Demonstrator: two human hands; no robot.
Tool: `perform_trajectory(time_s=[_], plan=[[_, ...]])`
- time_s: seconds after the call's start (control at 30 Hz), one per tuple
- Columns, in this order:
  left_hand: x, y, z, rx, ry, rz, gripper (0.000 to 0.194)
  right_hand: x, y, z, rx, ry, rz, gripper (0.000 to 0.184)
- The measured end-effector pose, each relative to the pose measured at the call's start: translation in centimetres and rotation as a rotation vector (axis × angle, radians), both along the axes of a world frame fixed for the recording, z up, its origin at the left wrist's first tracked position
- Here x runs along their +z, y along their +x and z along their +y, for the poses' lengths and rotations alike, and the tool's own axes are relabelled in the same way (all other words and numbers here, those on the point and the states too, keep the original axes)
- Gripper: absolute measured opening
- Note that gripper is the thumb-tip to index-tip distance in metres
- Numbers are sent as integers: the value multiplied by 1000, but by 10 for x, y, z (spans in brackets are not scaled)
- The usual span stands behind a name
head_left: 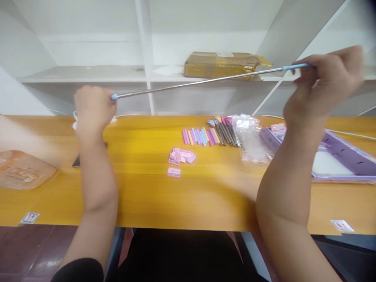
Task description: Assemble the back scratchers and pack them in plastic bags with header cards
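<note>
A thin metal telescopic back scratcher with pale blue ends is stretched out above the table, slanting up toward the right. My left hand is closed round its left end. At the other end, the fingers of my right hand pinch the blue part; its tip is partly hidden. Below, several shorter back scratchers with coloured claw heads lie bunched together. Beside them is a row of pastel tubes. A pile of small pink cards lies nearer me, with one pink card apart from it.
Clear plastic bags lie right of the back scratchers. A purple box sits behind my right forearm. An orange plastic package is on the left of the yellow table. A taped carton rests on the white shelf.
</note>
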State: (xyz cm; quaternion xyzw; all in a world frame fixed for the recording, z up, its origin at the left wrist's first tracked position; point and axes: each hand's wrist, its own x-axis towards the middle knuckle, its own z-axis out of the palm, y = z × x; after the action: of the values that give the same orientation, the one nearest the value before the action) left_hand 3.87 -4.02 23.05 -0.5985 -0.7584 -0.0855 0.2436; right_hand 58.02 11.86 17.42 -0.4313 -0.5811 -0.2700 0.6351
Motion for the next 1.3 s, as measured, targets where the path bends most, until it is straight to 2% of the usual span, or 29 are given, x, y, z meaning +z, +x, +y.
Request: perform_trajectory(time_s=[0.07, 0.17, 0.2, 0.3, 0.43, 0.57, 0.7, 0.8, 1.0, 1.3], plan=[[-3, 20, 4, -17, -7, -39, 34, -1, -38, -11, -1, 55, -76, 32], [-13, 53, 11, -88, -37, -98, 33, -9, -91, -28, 98, 18, -181, 43], [-17, 64, 13, -113, -51, -102, 32, -14, -108, -35, 121, -13, -210, 45], [-31, 95, 14, -179, -92, -112, 34, -28, -151, -58, 194, -232, -331, 47], [-38, 116, 10, -192, -138, -158, 38, -35, -184, -88, 260, -339, -423, 40], [-34, 109, 10, -185, -122, -104, 38, -26, -189, -104, 311, -395, -471, 39], [-31, 97, 10, -190, -127, -58, 37, -19, -187, -108, 388, -375, -549, 32], [-31, 96, 9, -199, -139, -48, 39, -21, -187, -109, 371, -360, -597, 27], [-34, 105, 8, -226, -162, -34, 38, -23, -187, -106, 357, -382, -668, 29], [-35, 107, 9, -228, -160, -10, 39, -27, -186, -98, 327, -346, -693, 28]])
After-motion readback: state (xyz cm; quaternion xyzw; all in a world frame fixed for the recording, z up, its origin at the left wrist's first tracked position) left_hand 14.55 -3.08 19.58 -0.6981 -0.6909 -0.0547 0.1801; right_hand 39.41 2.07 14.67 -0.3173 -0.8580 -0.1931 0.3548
